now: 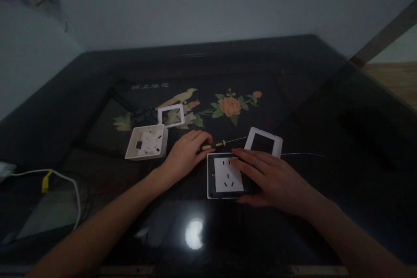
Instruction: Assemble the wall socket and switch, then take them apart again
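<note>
A wall socket (228,178) with a white five-hole face and dark surround lies on the glossy black table, seated in a white-edged box. My right hand (265,176) spans its right side, fingers over the upper part and thumb at the lower edge. Just left of the socket, my left hand (189,150) is closed round a screwdriver (220,143) with a black and yellow handle. Its thin shaft points right, towards a white cover frame (276,145) behind my right hand. My left palm hides part of the handle.
Left of my left hand stands an open white back box (146,142). Behind it lie another white frame (171,115) and a dark part (144,116). A white cable (70,178) with a yellow tag runs along the left. A thin line (302,154) extends right.
</note>
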The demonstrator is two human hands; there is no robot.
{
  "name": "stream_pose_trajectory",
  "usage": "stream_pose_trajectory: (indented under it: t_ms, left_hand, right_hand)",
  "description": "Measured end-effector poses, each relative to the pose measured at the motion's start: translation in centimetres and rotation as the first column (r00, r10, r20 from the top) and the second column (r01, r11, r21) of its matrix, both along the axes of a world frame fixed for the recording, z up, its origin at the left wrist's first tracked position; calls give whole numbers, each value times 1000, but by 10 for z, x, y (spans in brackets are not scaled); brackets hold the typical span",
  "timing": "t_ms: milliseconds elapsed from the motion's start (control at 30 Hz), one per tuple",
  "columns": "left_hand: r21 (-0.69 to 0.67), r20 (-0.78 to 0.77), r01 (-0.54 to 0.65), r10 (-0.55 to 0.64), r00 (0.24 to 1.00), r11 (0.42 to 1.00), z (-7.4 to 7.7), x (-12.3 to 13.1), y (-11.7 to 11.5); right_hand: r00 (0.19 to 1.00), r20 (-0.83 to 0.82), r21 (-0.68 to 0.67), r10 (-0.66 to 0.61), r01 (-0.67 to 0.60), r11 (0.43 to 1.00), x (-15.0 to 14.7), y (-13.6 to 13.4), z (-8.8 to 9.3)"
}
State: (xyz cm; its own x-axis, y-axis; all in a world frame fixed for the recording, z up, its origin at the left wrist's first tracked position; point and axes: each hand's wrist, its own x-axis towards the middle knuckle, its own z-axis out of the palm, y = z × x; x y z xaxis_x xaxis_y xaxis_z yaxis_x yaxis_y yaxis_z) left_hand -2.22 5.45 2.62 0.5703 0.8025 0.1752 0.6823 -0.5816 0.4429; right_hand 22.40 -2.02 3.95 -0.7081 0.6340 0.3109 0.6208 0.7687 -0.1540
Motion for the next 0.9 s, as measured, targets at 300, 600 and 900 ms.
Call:
stream_pose_trajectory:
  t_ms: [300,600,900]
  left_hand:
    - [-163,130,226,-206,970,960,27,-8,-42]
    - [-49,63,278,-275,959,959,6,-10,-62]
    - [70,61,282,-287,956,957,5,-12,-62]
  right_hand:
    - [998,31,113,51,-54,992,1,5,0]
    - [998,29,145,62,-65,987,0,7,0]
    - [998,2,101,63,-63,993,1,7,-1]
